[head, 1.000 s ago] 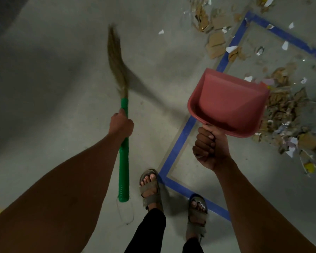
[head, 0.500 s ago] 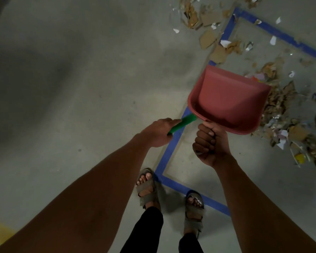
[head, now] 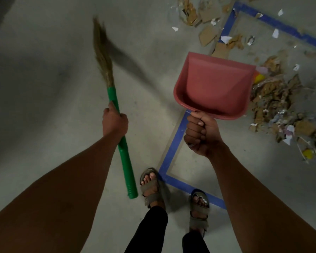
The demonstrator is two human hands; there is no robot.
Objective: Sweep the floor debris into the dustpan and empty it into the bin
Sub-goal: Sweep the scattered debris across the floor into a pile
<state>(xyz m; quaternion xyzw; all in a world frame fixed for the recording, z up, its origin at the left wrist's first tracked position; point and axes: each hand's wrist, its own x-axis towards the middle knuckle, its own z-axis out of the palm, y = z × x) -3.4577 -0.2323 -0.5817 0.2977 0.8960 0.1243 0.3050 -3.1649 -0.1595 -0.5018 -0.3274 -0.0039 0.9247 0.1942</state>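
Left hand (head: 115, 123) grips the broom (head: 117, 114), bristles blurred; right hand (head: 202, 136) wraps the dustpan (head: 213, 86) handle, hiding it; debris (head: 275, 105) runs off-frame.

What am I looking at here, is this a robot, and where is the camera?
No robot: this is a person, filmed by one wide-angle camera worn on their head, looking down past their own arms. The left hand grips a broom by its green handle, the bristles pointing away over the floor. The right hand holds a pink dustpan, lifted up; nothing shows inside it. On the grey floor blue tape marks out a rectangle, and torn cardboard and paper scraps lie scattered to the right of the pan and beyond it. At the bottom are the person's sandalled feet. No bin is in view.
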